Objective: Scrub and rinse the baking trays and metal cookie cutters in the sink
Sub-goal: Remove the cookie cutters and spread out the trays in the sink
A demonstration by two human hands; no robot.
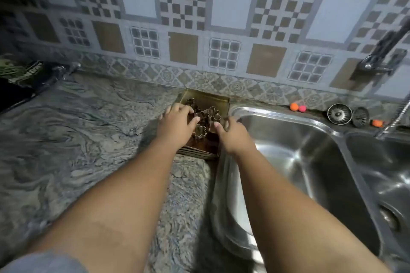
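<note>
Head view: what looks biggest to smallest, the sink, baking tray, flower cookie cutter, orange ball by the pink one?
sink
baking tray
flower cookie cutter
orange ball, not much smaller than the cutter

Left hand [177, 122] and right hand [230, 136] reached forward side by side, palms down, fingers bent, thumbs facing inward.

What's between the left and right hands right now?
Between the left hand and the right hand lie metal cookie cutters, a flower-shaped one among them, in the top baking tray on the counter; the head view shows it.
</note>
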